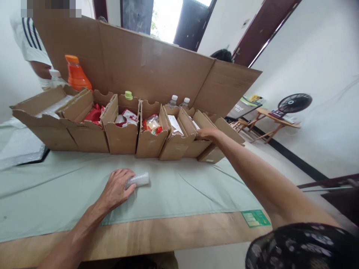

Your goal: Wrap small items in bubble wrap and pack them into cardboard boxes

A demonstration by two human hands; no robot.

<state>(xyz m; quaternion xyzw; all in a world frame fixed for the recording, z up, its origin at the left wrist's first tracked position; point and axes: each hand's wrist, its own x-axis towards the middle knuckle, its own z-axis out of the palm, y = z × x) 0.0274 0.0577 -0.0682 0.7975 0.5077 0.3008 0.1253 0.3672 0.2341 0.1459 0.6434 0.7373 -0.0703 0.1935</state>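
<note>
My left hand [119, 187] is wrapped round a small roll of bubble wrap [141, 179] on the green cloth; whether anything is inside the roll I cannot tell. My right hand [205, 134] reaches down into a cardboard box [193, 150] near the right end of a row, its fingers hidden behind the box's front wall. Just left of it, another box [174, 148] holds white cards or packets [175, 125]. Further left, one box contains a red-and-clear food packet [153, 124], and its neighbours hold a red-and-white packet [130, 117] and a red packet [95, 114].
Behind the boxes stands a tall cardboard screen [157, 67], with an orange bottle [78, 74] and several clear bottles before it. Bubble wrap sheets [21, 144] lie at the left. A green card [256, 218] rests at the table's front edge. A person's sleeve [32, 37] shows behind.
</note>
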